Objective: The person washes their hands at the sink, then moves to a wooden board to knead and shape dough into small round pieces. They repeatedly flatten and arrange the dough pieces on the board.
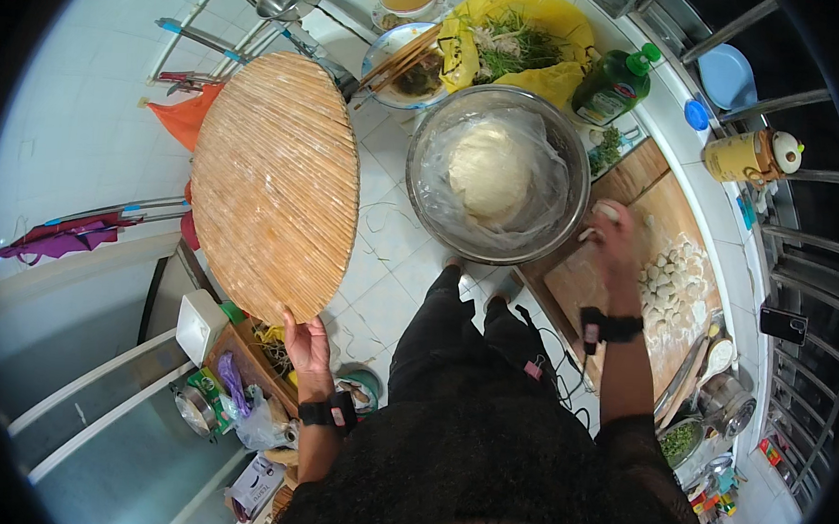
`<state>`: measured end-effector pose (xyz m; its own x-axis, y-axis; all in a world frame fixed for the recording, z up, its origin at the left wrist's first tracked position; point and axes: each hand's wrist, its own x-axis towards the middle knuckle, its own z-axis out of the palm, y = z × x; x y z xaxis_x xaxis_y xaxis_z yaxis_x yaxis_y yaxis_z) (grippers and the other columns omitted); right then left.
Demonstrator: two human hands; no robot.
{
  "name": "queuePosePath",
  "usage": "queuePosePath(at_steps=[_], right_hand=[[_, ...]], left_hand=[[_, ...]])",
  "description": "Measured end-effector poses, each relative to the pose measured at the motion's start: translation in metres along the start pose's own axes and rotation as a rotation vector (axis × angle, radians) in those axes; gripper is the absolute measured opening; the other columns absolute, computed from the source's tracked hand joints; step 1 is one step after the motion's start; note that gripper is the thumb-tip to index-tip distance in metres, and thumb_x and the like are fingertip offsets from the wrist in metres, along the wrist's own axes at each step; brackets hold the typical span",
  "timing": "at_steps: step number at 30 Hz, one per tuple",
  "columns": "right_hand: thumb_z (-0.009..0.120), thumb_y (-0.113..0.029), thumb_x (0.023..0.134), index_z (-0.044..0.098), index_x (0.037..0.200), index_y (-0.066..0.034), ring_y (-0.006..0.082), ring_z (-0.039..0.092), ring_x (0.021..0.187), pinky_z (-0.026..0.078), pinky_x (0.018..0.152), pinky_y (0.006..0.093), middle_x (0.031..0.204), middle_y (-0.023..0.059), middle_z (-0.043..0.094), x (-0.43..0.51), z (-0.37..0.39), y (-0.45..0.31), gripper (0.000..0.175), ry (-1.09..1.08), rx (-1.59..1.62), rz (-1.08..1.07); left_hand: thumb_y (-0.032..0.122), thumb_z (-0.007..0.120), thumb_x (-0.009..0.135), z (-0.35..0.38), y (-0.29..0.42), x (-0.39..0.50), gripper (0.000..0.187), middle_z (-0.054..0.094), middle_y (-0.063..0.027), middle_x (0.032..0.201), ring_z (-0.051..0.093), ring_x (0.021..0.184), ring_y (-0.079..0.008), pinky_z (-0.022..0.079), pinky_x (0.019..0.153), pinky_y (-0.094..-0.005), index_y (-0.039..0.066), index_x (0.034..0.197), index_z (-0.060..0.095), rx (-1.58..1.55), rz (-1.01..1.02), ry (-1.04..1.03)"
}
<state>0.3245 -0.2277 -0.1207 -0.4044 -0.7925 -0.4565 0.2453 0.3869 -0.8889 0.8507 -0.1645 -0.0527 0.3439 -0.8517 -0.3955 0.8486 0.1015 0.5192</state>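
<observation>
My left hand (306, 343) grips the lower edge of a large flour-dusted round tray of thin slats (274, 183), held out at the left. At the right, my right hand (614, 237) is blurred; a small pale dough-like piece (606, 212) shows at its fingers, though whether it is gripped I cannot tell. Below that hand lies a floured wooden board (575, 284) with many small dough pieces (667, 282). A metal bowl (422, 219) in front of me holds a large dough ball (488, 169) on clear plastic film.
Beyond the bowl are a plate with chopsticks (409, 55), a yellow bag of greens (571, 21) and a green pump bottle (614, 87). A knife and rolling pin (685, 383) lie at the board's near end. Black cables (562, 383) hang beside the board.
</observation>
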Motion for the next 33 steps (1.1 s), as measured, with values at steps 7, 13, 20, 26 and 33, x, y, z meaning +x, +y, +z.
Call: queuePosePath(at_steps=[7, 13, 20, 26, 33], right_hand=[[0.062, -0.017, 0.082, 0.059, 0.116, -0.0101, 0.0307, 0.057, 0.098, 0.048, 0.082, 0.0429, 0.115, 0.0164, 0.055, -0.026, -0.204, 0.051, 0.036, 0.636, -1.031, -0.083], [0.064, -0.020, 0.081, 0.063, 0.111, -0.0126, 0.0334, 0.057, 0.101, 0.048, 0.086, 0.0410, 0.115, 0.0136, 0.058, -0.029, -0.191, 0.043, 0.031, 0.767, -1.357, -0.204], [0.052, -0.009, 0.084, 0.060, 0.117, -0.0049, 0.0335, 0.059, 0.098, 0.048, 0.086, 0.0409, 0.109, 0.0179, 0.060, 0.024, 0.045, 0.025, 0.033, -0.206, -0.858, -0.722], [0.051, -0.013, 0.083, 0.064, 0.101, -0.0111, 0.0295, 0.062, 0.091, 0.050, 0.076, 0.0416, 0.095, 0.0114, 0.060, 0.010, 0.184, 0.029, 0.022, -0.578, -1.223, -0.753], [0.054, -0.015, 0.080, 0.065, 0.087, -0.0144, 0.0240, 0.064, 0.082, 0.052, 0.066, 0.0386, 0.087, 0.0050, 0.059, 0.020, 0.194, 0.051, 0.013, -0.709, -1.361, -1.074]], left_hand=[[0.009, 0.058, 0.092, 0.001, -0.004, 0.006, 0.033, 0.060, -0.0141, 0.120, 0.059, 0.106, -0.0236, 0.054, 0.090, -0.0351, -0.001, 0.123, 0.053, -0.037, -0.047, -0.007], [0.009, 0.058, 0.093, 0.012, -0.006, 0.000, 0.033, 0.060, -0.0130, 0.120, 0.059, 0.106, -0.0237, 0.053, 0.090, -0.0352, -0.001, 0.124, 0.053, 0.011, -0.070, -0.043], [0.009, 0.059, 0.092, 0.013, -0.008, -0.002, 0.033, 0.059, -0.0134, 0.121, 0.058, 0.108, -0.0242, 0.052, 0.091, -0.0349, -0.001, 0.124, 0.053, 0.034, -0.018, -0.022], [0.012, 0.058, 0.093, 0.004, 0.001, -0.005, 0.038, 0.057, -0.0132, 0.126, 0.056, 0.114, -0.0222, 0.049, 0.098, -0.0354, -0.001, 0.127, 0.048, 0.077, -0.006, -0.049], [0.012, 0.057, 0.094, -0.010, 0.003, -0.002, 0.036, 0.057, -0.0131, 0.126, 0.056, 0.115, -0.0229, 0.048, 0.098, -0.0365, -0.002, 0.126, 0.050, 0.033, -0.017, -0.053]])
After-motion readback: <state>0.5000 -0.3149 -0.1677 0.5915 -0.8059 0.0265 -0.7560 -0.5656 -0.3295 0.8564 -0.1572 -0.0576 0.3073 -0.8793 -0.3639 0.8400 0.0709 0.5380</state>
